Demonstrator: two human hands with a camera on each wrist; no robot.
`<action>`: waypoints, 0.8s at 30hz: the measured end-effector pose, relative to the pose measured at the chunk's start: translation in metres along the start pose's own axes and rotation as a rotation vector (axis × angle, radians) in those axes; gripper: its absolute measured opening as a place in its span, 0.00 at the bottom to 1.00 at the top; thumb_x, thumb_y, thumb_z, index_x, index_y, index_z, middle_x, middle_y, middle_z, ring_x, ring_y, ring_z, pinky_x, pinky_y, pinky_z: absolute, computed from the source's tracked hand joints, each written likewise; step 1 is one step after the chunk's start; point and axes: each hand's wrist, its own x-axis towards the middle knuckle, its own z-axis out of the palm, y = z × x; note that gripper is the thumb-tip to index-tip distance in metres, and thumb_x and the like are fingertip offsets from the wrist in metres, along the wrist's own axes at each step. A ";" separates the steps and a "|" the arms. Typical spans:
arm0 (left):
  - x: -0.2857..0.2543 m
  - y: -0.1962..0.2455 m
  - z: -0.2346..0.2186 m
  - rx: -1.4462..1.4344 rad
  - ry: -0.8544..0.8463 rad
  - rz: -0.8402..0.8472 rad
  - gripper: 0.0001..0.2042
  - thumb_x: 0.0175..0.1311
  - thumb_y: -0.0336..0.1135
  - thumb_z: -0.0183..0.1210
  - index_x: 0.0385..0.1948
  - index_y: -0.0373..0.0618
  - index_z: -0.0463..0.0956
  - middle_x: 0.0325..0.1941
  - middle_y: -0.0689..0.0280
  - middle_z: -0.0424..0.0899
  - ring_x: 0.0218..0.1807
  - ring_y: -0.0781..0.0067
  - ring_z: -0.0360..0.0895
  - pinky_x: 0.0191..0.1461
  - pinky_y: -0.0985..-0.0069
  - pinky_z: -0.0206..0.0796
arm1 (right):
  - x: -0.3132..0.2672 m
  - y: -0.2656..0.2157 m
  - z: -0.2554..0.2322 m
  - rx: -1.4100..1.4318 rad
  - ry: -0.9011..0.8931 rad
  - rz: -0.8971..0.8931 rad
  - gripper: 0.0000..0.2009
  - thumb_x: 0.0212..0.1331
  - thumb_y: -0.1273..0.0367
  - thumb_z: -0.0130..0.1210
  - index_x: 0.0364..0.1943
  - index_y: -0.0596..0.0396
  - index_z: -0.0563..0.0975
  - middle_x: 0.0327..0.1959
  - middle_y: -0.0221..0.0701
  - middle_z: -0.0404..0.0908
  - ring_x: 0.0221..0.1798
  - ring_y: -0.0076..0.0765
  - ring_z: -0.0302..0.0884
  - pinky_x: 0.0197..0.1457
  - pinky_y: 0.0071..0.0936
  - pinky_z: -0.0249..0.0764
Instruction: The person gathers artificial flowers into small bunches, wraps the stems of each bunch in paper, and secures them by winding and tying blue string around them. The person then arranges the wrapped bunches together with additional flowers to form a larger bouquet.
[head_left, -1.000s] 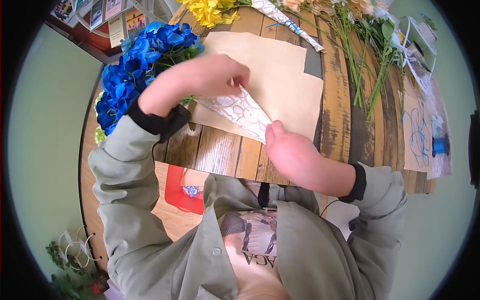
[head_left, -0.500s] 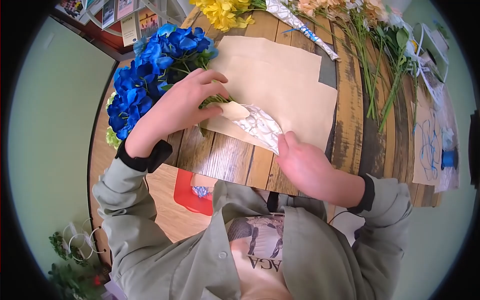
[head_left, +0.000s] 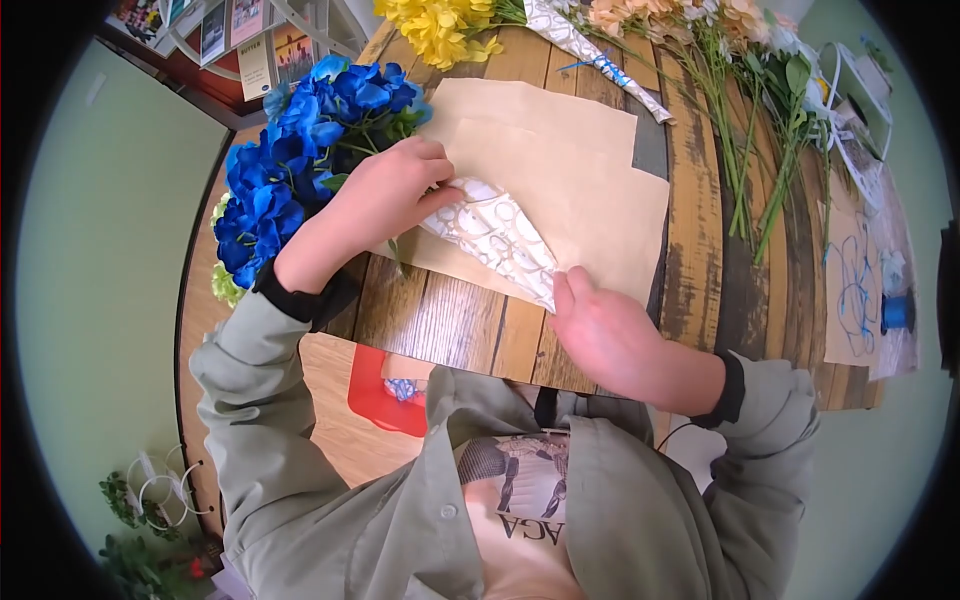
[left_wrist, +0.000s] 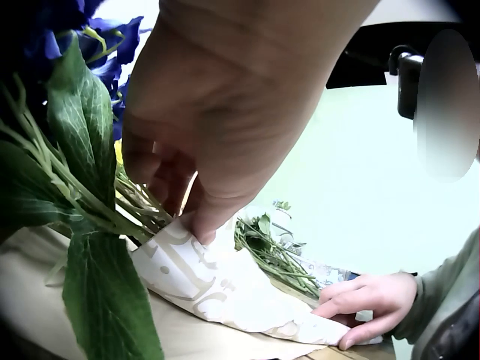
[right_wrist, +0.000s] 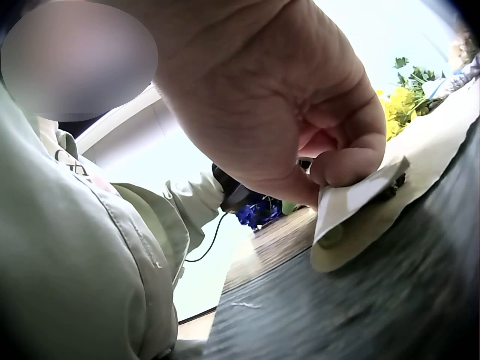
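Note:
White wrapping paper (head_left: 500,240) with a ring pattern is rolled in a cone around the stems of blue artificial flowers (head_left: 270,190). My left hand (head_left: 390,195) pinches the upper edge of its wide end, thumb outside, beside the green stems (left_wrist: 135,202). At the narrow tip, my right hand (head_left: 610,330) pinches the rolled paper between thumb and fingers. The right wrist view shows the open bottom of the roll (right_wrist: 334,236). A large tan paper sheet (head_left: 560,150) lies under the cone on the wooden table (head_left: 440,315).
Yellow flowers (head_left: 430,30) and a wrapped cone (head_left: 600,60) tied with blue ribbon lie at the far side. Loose long stems (head_left: 740,150) spread at the right, near a blue ribbon spool (head_left: 895,314). A red container (head_left: 375,395) stands below the table's front edge.
My left hand came away from the paper's edge toward the stems, then took the edge of the wide end again. The flap that stood folded back now lies over the stems. My right hand stays at the tip.

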 end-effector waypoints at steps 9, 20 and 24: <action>-0.018 0.046 -0.004 0.335 0.034 0.306 0.12 0.50 0.31 0.61 0.36 0.39 0.73 0.38 0.60 0.73 0.41 0.61 0.74 0.45 0.68 0.69 | 0.000 0.002 -0.002 -0.096 0.017 -0.072 0.18 0.56 0.68 0.52 0.44 0.70 0.70 0.33 0.40 0.68 0.22 0.34 0.73 0.23 0.25 0.73; -0.012 0.021 0.025 0.533 -0.071 0.438 0.14 0.50 0.31 0.51 0.40 0.37 0.71 0.39 0.63 0.71 0.45 0.66 0.71 0.52 0.74 0.66 | 0.001 0.000 -0.006 -0.002 0.047 -0.048 0.11 0.45 0.74 0.52 0.34 0.67 0.75 0.31 0.39 0.71 0.28 0.31 0.73 0.24 0.23 0.74; -0.006 0.018 0.024 0.399 -0.151 0.381 0.11 0.49 0.29 0.51 0.35 0.37 0.70 0.37 0.61 0.71 0.44 0.63 0.72 0.49 0.73 0.67 | 0.010 0.005 -0.006 0.112 0.044 -0.012 0.07 0.45 0.73 0.53 0.28 0.63 0.75 0.30 0.40 0.72 0.23 0.35 0.74 0.24 0.27 0.75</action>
